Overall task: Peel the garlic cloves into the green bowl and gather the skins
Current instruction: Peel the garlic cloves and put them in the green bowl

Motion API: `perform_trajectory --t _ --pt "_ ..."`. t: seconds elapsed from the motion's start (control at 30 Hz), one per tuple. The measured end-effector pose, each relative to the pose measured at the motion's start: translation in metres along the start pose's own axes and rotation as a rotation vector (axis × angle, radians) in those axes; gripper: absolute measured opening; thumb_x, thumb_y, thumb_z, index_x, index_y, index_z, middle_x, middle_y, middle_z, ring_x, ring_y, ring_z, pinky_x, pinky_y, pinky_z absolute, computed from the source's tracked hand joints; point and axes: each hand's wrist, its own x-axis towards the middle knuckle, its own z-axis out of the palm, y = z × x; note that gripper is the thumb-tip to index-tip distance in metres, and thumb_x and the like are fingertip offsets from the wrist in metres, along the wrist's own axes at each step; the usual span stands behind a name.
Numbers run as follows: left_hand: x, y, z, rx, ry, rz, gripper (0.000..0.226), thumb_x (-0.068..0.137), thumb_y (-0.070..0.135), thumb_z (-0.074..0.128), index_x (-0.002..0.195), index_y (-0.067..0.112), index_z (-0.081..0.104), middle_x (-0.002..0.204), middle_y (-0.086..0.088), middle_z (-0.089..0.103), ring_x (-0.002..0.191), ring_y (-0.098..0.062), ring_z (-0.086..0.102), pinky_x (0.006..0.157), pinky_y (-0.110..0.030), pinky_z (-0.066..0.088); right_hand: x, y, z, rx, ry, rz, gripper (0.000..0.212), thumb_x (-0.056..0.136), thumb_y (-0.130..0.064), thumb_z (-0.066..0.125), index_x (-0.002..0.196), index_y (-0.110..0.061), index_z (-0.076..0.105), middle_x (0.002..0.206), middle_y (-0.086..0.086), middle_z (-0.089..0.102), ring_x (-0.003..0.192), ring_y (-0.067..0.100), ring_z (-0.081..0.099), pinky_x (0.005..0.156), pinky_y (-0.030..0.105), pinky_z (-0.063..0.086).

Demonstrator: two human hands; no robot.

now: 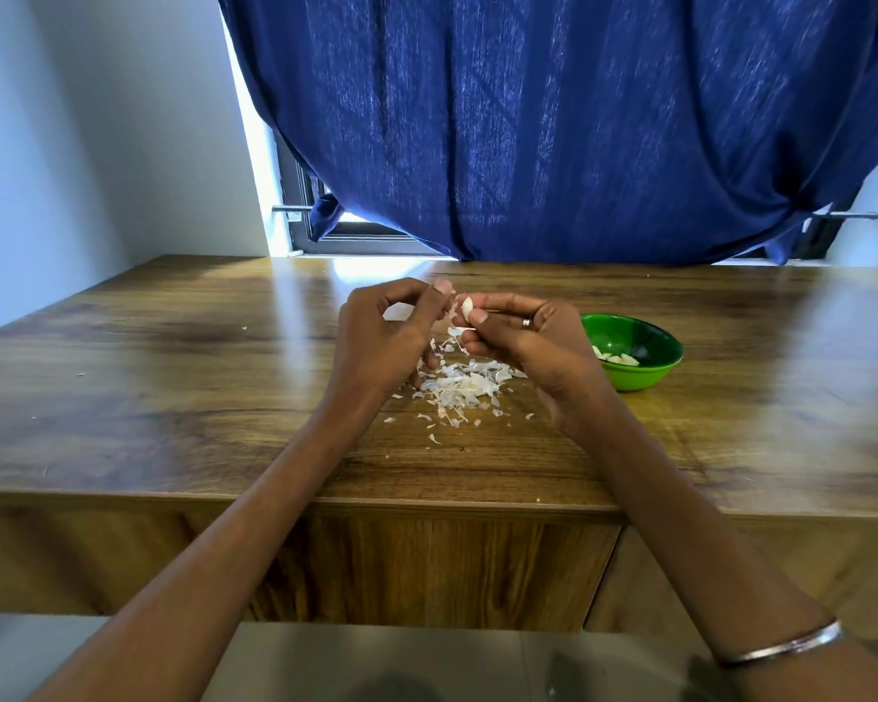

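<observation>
Above the skins (460, 385), right hand (520, 336) pinches garlic clove (467, 307); left hand (386, 336) pinches its skin.

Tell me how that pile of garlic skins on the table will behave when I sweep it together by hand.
The skins look thin, papery and probably very light, so they may scatter or cling. Stray flakes already lie apart on the wooden table, so several sweeps seem likely. They should crumple rather than resist.
</observation>
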Motion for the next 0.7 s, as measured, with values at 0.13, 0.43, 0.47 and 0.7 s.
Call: perform_trajectory --t 0.13,0.43,0.47,0.7 --pt "-0.0010 0.0004 -0.0014 0.010 0.001 0.017 0.021 0.095 0.035 0.073 0.090 0.016 0.080 0.086 0.007 0.077 0.048 -0.021 0.067 0.036 -0.025 0.043 0.0002 0.0015 -0.0004 -0.070 0.020 -0.050 0.014 0.087 -0.003 0.072 0.097 -0.013 0.074 0.083 0.004 0.078 0.073 0.010 0.074 0.068 0.018 0.058" --pt "0.0009 -0.0025 -0.0011 -0.020 -0.019 -0.031 0.009 0.089 0.021 0.080 0.089 0.012 0.079 0.086 0.001 0.078 0.048 -0.017 0.065 0.037 -0.024 0.043 0.0027 0.0046 -0.0010 -0.204 0.083 -0.146 0.012 0.084 -0.007 0.076 0.093 -0.014 0.075 0.088 0.007 0.078 0.074 0.016 0.075 0.067 0.020 0.059" --pt "0.0010 -0.0027 -0.0010 -0.012 -0.014 -0.028 0.009 0.089 0.021 0.080 0.089 0.012 0.079 0.086 0.002 0.078 0.048 -0.017 0.065 0.037 -0.024 0.043 0.0028 0.0047 -0.0008 -0.208 0.081 -0.145 0.011 0.085 -0.007 0.076 0.093 -0.014 0.075 0.089 0.007 0.078 0.074 0.014 0.075 0.067 0.020 0.058" --pt "0.0011 -0.0041 -0.0015 0.024 0.013 -0.023 0.010 0.086 0.020 0.081 0.088 0.011 0.079 0.082 0.002 0.076 0.046 -0.017 0.064 0.037 -0.023 0.043 0.0043 0.0078 -0.0022 -0.281 0.068 -0.176 0.015 0.086 -0.006 0.076 0.091 -0.021 0.075 0.089 -0.002 0.077 0.073 0.006 0.073 0.065 0.016 0.056"
